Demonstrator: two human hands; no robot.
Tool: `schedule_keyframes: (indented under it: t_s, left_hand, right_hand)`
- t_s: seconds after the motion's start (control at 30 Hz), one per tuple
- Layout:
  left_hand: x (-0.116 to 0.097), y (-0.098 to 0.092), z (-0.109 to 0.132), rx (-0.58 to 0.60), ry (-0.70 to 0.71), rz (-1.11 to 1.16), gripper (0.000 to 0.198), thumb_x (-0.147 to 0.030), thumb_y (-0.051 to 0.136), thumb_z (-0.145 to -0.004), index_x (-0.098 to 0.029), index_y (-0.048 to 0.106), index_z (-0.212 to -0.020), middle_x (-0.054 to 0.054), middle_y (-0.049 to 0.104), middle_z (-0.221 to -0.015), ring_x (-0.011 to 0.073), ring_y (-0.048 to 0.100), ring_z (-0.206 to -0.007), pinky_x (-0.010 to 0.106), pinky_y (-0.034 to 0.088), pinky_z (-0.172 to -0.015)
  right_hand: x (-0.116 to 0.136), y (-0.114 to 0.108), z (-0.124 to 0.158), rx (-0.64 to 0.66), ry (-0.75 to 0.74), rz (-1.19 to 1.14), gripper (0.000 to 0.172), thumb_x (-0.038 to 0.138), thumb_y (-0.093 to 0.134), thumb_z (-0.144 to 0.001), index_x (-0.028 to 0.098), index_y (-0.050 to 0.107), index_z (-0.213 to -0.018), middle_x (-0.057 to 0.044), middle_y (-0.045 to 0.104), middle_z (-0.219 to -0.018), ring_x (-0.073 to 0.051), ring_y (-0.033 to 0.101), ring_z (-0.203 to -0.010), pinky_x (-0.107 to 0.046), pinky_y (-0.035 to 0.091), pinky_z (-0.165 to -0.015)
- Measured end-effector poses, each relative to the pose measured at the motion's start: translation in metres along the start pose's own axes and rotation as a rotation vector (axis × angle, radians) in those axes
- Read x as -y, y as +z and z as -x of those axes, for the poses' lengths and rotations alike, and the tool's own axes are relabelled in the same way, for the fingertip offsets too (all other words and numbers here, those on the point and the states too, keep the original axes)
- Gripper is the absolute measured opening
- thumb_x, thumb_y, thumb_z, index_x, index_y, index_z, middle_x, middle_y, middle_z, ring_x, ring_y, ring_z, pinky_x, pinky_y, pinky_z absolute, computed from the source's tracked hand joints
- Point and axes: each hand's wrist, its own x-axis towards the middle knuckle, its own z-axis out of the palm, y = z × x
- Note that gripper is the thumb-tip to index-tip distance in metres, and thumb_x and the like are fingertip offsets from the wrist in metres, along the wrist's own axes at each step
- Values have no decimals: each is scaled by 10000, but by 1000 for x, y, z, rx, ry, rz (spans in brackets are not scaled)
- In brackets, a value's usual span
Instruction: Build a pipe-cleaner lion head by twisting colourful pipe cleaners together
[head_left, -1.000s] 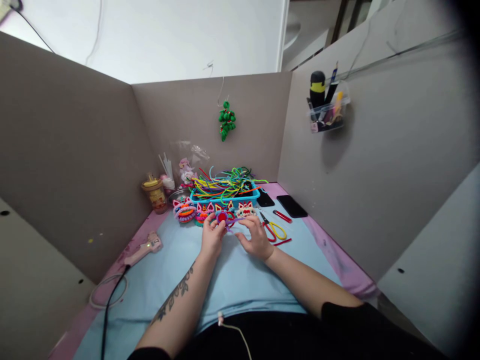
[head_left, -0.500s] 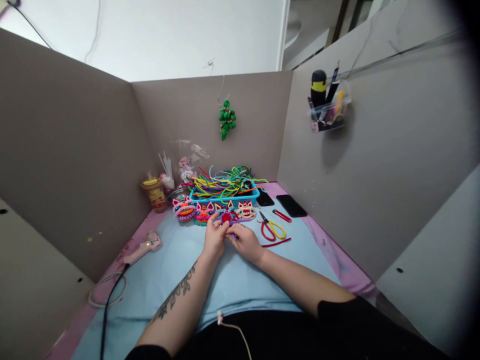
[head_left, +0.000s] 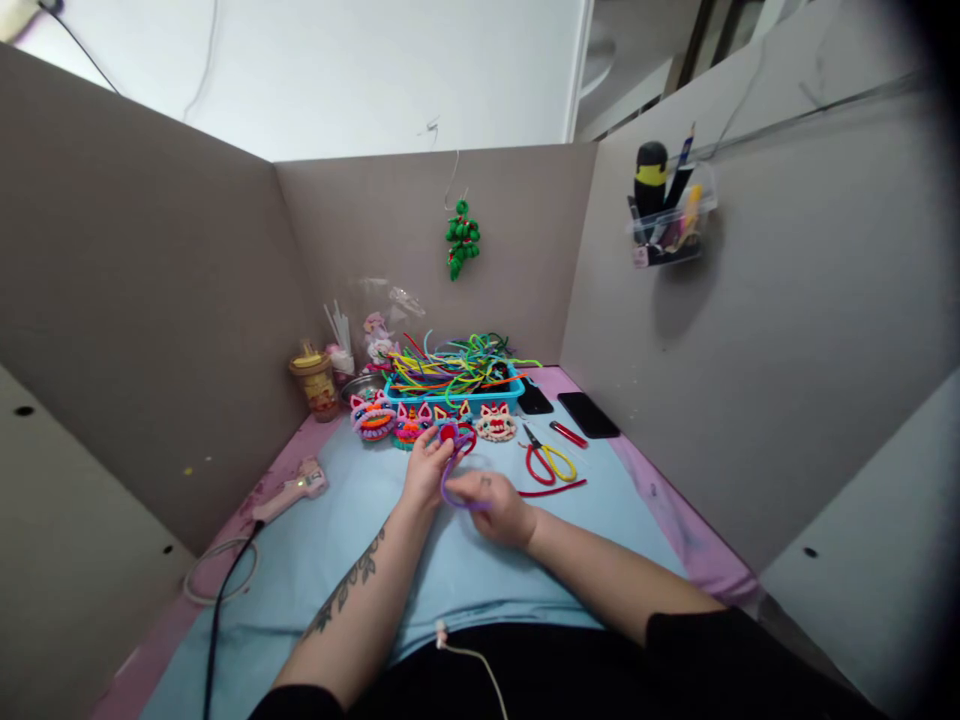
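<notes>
Between the fingers of my left hand (head_left: 427, 468) is a small purple and red pipe-cleaner piece (head_left: 450, 433), with a red round middle and a red loop at its right. From it a purple pipe cleaner (head_left: 448, 488) curves down toward my right hand (head_left: 495, 508), whose fingers are closed on it, slightly blurred. Just behind the hands stand several finished pipe-cleaner animal heads: a pink and orange one (head_left: 373, 418), a pink one with a horn (head_left: 412, 424) and a cream one (head_left: 496, 423). A further blue and red head (head_left: 452, 413) is partly hidden by the held piece.
A blue basket (head_left: 454, 400) heaped with coloured pipe cleaners stands at the back. To the right lie pliers-like scissors (head_left: 550, 460), a red pipe cleaner (head_left: 553, 489), a red tool (head_left: 568, 434) and a phone (head_left: 589, 415). A corded pink glue gun (head_left: 296, 490) and a cup (head_left: 316, 385) are left.
My right hand has moved away from the left, down and to the right, drawing the purple pipe cleaner out into a curve. The left hand still holds the piece. The view has shifted slightly.
</notes>
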Motion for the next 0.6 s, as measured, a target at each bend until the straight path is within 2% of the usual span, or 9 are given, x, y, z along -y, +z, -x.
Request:
schedule_keyframes:
  t_s: [0.07, 0.1, 0.2, 0.4, 0.6]
  left_hand:
    - [0, 3, 3, 23, 25, -6, 578, -163, 775, -590, -184, 454, -1070, 2, 596, -776, 124, 611, -667, 292, 517, -680]
    - [0, 4, 4, 39, 36, -11, 594, -177, 783, -581, -185, 451, -1073, 2, 593, -785, 122, 608, -672, 293, 515, -683]
    - [0, 7, 9, 93, 47, -39, 635, -215, 796, -561, -193, 441, -1087, 10, 591, -822, 134, 611, -702, 299, 510, -681]
    - [1, 10, 13, 151, 41, -99, 667, -244, 795, -551, -201, 434, -1110, -5, 577, -798, 127, 601, -661, 291, 501, -654]
    - [3, 11, 13, 179, 52, -115, 672, -251, 795, -548, -202, 432, -1111, -2, 581, -809, 136, 607, -673, 289, 499, -643]
  right_hand:
    - [-13, -9, -2, -196, 202, 20, 360, 166, 392, -844, 238, 506, -1179, -78, 632, -1015, -191, 587, -952, -365, 476, -838]
    - [-19, -13, -4, -254, 271, 46, 320, 180, 410, -853, 245, 528, -1144, -78, 620, -1012, -198, 580, -957, -380, 473, -848]
    - [-32, -21, -7, -285, 363, 114, 248, 242, 506, -834, 248, 572, -1074, -84, 558, -1021, -219, 548, -979, -400, 469, -854]
    - [-37, -22, -11, -309, 391, 81, 120, 237, 527, -825, 232, 626, -892, -68, 521, -950, -216, 525, -960, -403, 443, -871]
    - [-36, -25, -13, -358, 510, -69, 87, 257, 558, -793, 215, 634, -791, -53, 543, -852, -195, 538, -860, -326, 465, -712]
